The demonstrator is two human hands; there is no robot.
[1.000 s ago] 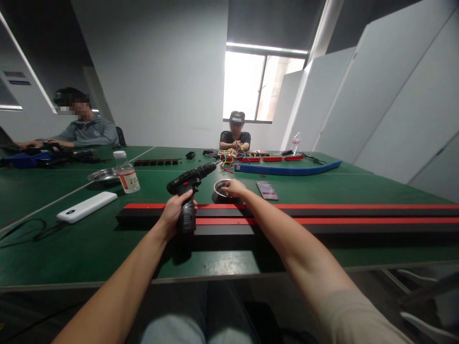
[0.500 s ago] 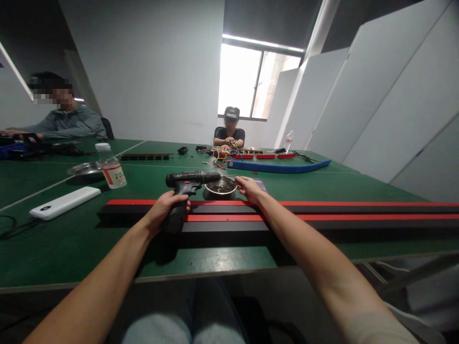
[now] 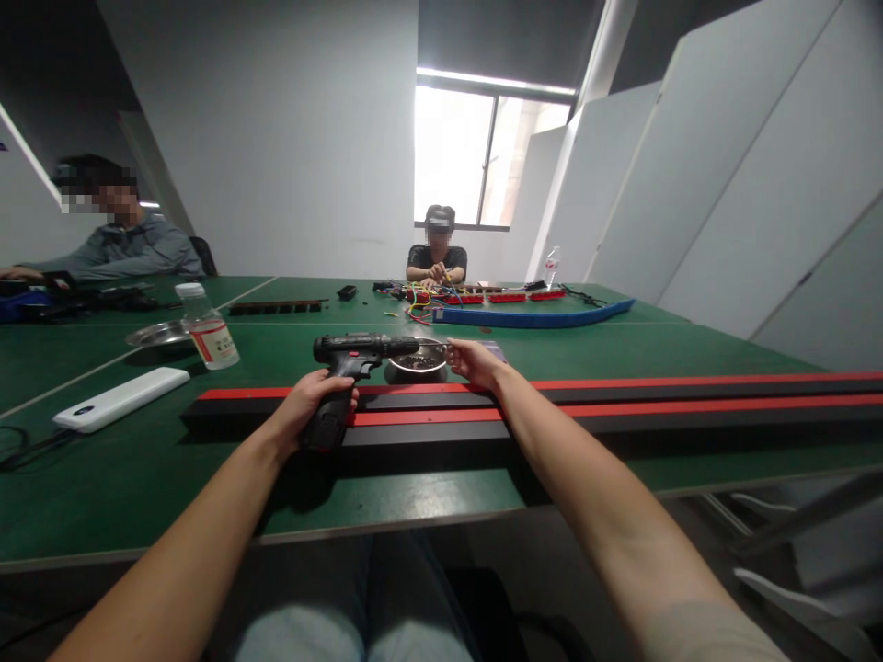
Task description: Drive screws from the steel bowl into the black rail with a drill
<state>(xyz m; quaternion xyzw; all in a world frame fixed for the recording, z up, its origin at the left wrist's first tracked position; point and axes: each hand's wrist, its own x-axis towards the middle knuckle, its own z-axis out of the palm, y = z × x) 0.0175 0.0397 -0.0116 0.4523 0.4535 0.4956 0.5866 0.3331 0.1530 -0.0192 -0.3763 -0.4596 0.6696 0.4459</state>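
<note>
My left hand (image 3: 310,400) is wrapped round the handle of a black cordless drill (image 3: 355,348), held level with its chuck towards the right. A thin bit (image 3: 433,345) sticks out of the chuck and reaches the fingertips of my right hand (image 3: 475,361). Those fingers are pinched at the bit's end; what is between them is too small to make out. Below the bit stands a metal bowl (image 3: 418,370) with small dark pieces in it. Two long black bars with red strips (image 3: 428,430) lie side by side under my hands.
On the left of the green table (image 3: 428,496) are a white power bank-like device (image 3: 124,398), a labelled bottle (image 3: 211,331) and a metal dish (image 3: 155,342). Farther back lie a blue strip (image 3: 531,317) and coloured wires (image 3: 418,299). Two people sit across the table and at the left.
The whole view has shifted slightly. Both hands keep their grips, and the drill bit and my right fingertips stay together above the bowl.
</note>
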